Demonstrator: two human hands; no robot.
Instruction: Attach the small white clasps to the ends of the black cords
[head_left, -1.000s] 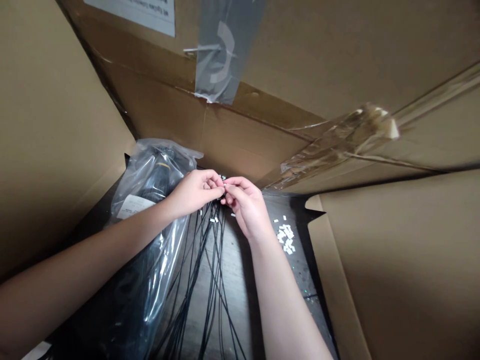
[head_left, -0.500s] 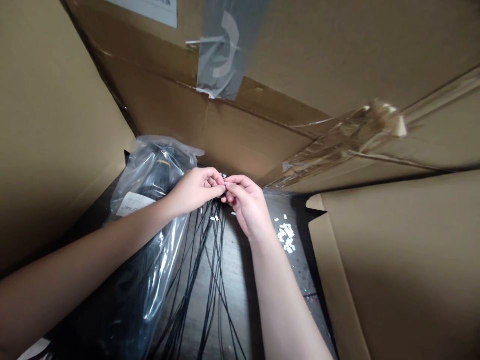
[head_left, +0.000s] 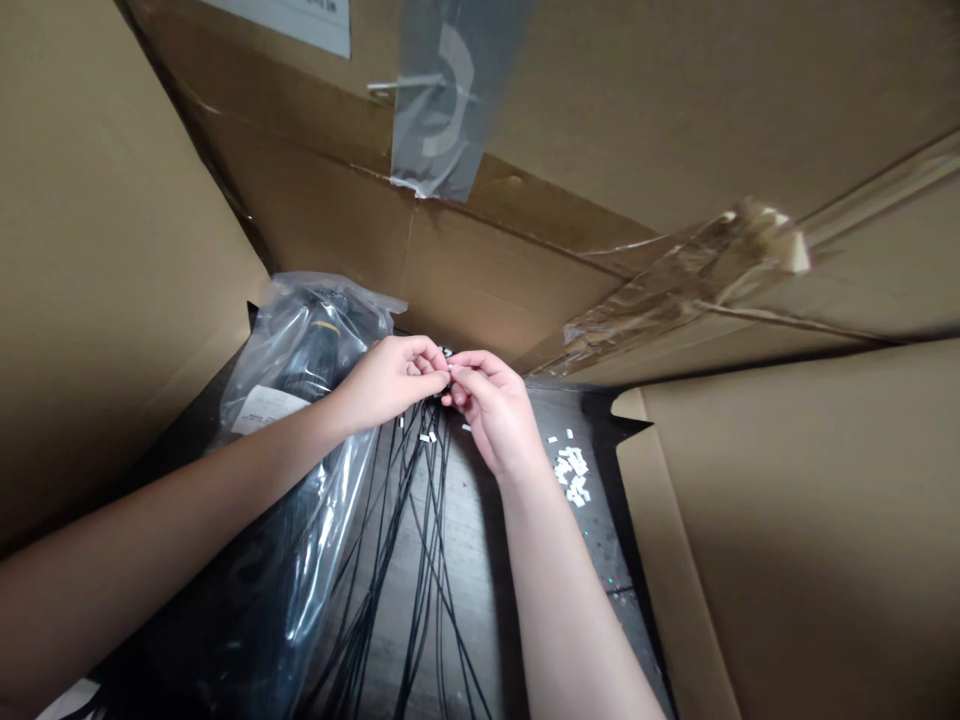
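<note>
My left hand (head_left: 390, 382) and my right hand (head_left: 491, 403) meet fingertip to fingertip over a dark worktop (head_left: 465, 540). Both are closed in a pinch on the far end of a bundle of thin black cables (head_left: 420, 530), where something small and pale sits between the fingertips. The cables run back from the hands toward me. Several loose white bits (head_left: 429, 438) cling to the cables just below the hands.
A clear plastic bag (head_left: 300, 440) holding black cable, with a white label, lies to the left under my left forearm. A small heap of white scraps (head_left: 571, 468) lies right of my right wrist. Cardboard walls (head_left: 787, 520) with torn tape (head_left: 675, 280) enclose the worktop.
</note>
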